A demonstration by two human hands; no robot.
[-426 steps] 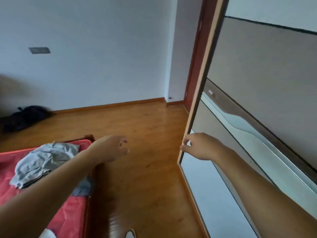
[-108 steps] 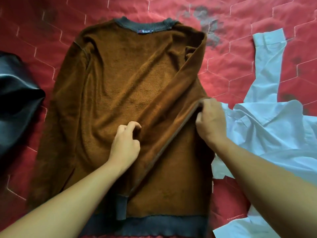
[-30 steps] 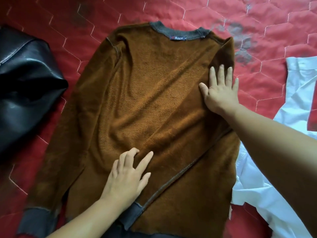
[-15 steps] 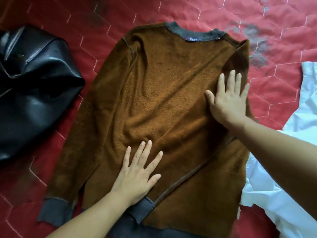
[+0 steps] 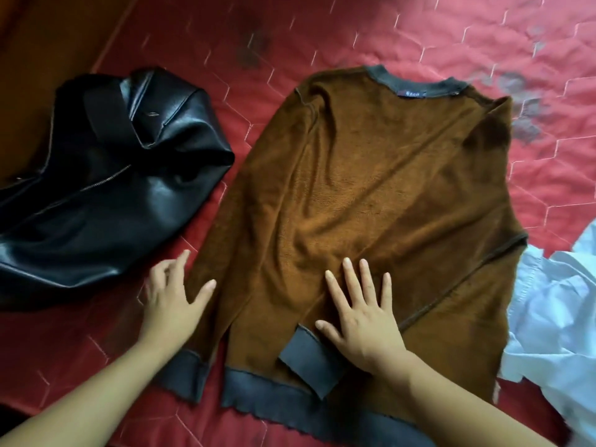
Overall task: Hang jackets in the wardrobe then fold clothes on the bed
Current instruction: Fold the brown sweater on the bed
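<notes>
Hands both spread open: my right hand (image 5: 361, 314) pins the brown sweater (image 5: 387, 188) low centre, my left hand (image 5: 174, 304) touches its sleeve (image 5: 232, 253) edge; I'd fold that sleeve across, flat.

left hand (image 5: 171, 306): showing bare, nails trimmed short
right hand (image 5: 362, 321): showing bare likewise
forearms (image 5: 96, 398): showing uncovered to the frame edge

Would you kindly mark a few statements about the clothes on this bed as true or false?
1. The right hand lies flat on the brown sweater. True.
2. The black leather jacket lies right of the sweater. False: it lies to its left.
3. One sleeve is folded across the sweater's body. True.
4. The white shirt lies on top of the sweater. False: it lies beside it.
5. The left hand grips the collar. False: it touches the other sleeve's edge.
</notes>
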